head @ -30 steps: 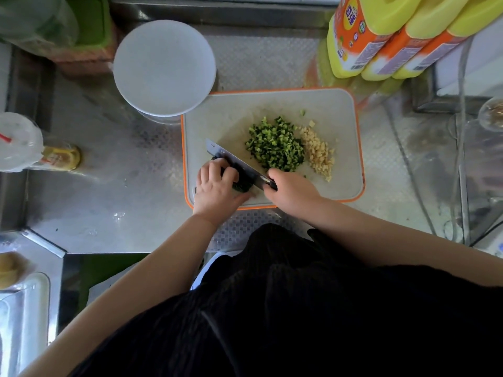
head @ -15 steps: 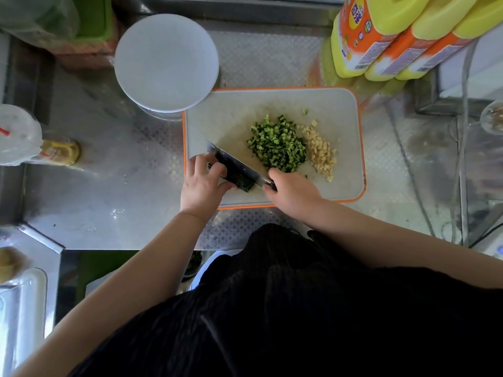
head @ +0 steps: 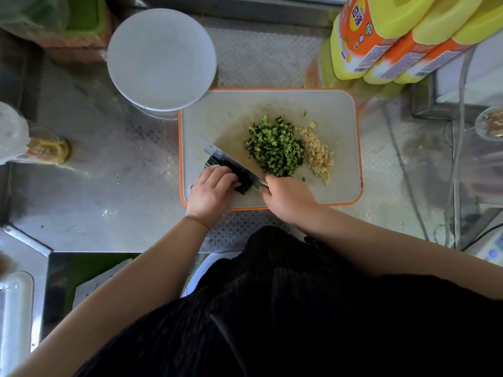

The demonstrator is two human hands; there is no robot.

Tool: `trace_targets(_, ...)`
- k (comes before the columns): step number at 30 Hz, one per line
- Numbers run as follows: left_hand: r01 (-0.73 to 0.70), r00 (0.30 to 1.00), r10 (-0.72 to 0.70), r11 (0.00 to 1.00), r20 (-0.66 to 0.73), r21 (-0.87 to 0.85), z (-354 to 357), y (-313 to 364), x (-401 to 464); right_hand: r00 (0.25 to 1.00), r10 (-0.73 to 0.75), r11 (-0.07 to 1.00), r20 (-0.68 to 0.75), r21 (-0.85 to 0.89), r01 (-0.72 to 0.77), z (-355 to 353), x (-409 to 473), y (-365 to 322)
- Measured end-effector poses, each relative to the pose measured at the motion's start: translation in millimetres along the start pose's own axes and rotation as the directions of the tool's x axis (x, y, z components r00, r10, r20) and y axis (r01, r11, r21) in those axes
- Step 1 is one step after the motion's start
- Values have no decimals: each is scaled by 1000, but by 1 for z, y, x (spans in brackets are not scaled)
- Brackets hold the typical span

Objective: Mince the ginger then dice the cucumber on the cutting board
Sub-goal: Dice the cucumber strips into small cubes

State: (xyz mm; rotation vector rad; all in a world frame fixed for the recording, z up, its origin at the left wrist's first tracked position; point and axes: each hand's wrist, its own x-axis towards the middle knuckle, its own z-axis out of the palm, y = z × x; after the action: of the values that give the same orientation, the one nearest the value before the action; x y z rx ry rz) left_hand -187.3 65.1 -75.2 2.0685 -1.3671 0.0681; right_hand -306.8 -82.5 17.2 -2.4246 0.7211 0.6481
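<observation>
A pale cutting board [head: 272, 104] with an orange rim lies on the steel counter. On it are a heap of diced cucumber [head: 275, 146] and, to its right, a smaller heap of minced ginger [head: 317, 153]. My right hand [head: 288, 201] grips the handle of a cleaver [head: 231, 163] whose blade runs diagonally across the board's near left part. My left hand [head: 211, 193], fingers curled, holds the remaining dark green cucumber strips [head: 243, 186] against the blade; most of them are hidden beneath the hand and the blade.
A round white lid or container [head: 162, 58] stands just beyond the board's left corner. Three yellow and orange bottles [head: 381, 39] stand at the back right. A small jar [head: 47, 148] lies at the left. Cables [head: 457, 159] run along the right side.
My left hand slid left along the cucumber strips and then came back up against the blade. The cleaver stayed at the same diagonal, chopping in place. Both heaps are unchanged.
</observation>
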Motion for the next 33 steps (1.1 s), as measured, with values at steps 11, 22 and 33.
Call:
trace_targets(11, 33, 999, -33, 999, -4, -20, 2, -4, -3, 1000, -25, 998, 6, -53, 25, -13, -10, -14)
trace_targets(22, 4, 1000, -5, 999, -27, -46, 2, -6, -3, 991, 81, 990, 102, -120, -68, -19, 3, -28)
trace_targets(33, 47, 999, -45, 996, -28, 71, 4, -3, -5, 985, 142, 979, 99, 130, -154, -6, 18, -8)
